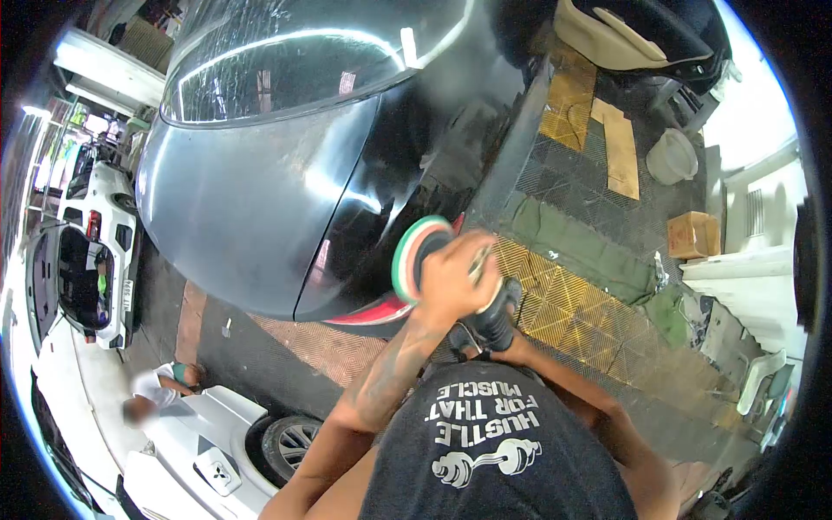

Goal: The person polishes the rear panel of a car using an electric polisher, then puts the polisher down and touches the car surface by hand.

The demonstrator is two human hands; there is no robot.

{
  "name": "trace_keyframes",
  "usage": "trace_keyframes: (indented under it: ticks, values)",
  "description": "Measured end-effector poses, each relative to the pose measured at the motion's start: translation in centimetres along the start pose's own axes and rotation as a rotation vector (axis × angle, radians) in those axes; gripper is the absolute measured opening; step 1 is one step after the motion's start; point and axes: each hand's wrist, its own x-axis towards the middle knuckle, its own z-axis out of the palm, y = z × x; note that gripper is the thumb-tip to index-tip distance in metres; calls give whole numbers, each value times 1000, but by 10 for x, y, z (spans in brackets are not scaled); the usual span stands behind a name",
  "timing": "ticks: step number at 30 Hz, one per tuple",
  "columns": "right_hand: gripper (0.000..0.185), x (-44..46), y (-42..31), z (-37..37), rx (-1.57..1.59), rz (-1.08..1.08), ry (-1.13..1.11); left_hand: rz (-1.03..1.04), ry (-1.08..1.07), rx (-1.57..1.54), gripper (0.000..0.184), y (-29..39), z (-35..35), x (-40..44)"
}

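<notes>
1. We have the polisher [496,328] in front of the dark shirt [498,433], beside the rear corner of a dark car [251,191].
2. Left hand [455,273]: its grip is closed over the front of the polisher, just behind the pad [416,251]; a tattoo marks the forearm.
3. Right hand [517,348]: at the polisher's black rear end. Its fingers are mostly hidden, so we cannot tell how far its grip is closed.
4. Pad: round, layered green, white and orange, tilted on edge by the red tail light [381,310]. We cannot tell whether it touches the bodywork.
5. To our right, green cloth [581,243] lies along yellow and dark floor tiles [568,303]; beyond are a cardboard box [693,235], a white bucket [672,158] and flat cardboard [620,154].
6. To our left, another person [160,386] is beside a white car [186,451], well apart from our hands.
</notes>
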Motion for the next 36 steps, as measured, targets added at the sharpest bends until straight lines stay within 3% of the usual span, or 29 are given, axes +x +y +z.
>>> trace_keyframes:
  ticks: [1,6,10,14,19,22,24,26,29,32,35,36]
  values:
    - [73,9,24,1,-206,45,-78,28,25,27,25,3,-16,-17]
    - [75,17,43,5,-204,48,-23,22,143,79,23,22,-56,-65]
    - [76,13,26,-8,-122,7,20,19,91,86,21,17,-34,-43]
    - [78,10,1,-23,150,-54,36,50,36,0,21,-6,23,17]
    - [77,14,2,-37,5,17,25,-22,-80,3,18,-14,52,55]
    - [70,11,6,-28,105,55,-59,70,50,-1,19,-10,33,24]
    - [59,25,51,-14,-379,-146,-24,93,108,36,24,-6,11,-7]
    - [57,23,63,-4,-439,-77,-47,74,111,69,24,9,-19,-31]
    - [55,27,80,0,-451,194,-145,7,116,70,24,21,-50,-71]
    - [54,31,97,0,-457,305,-175,16,123,75,24,15,-48,-73]
    - [57,10,71,3,-335,30,-25,53,86,43,24,10,-29,-44]
    - [57,8,67,5,-326,32,-10,35,56,13,25,10,-24,-33]
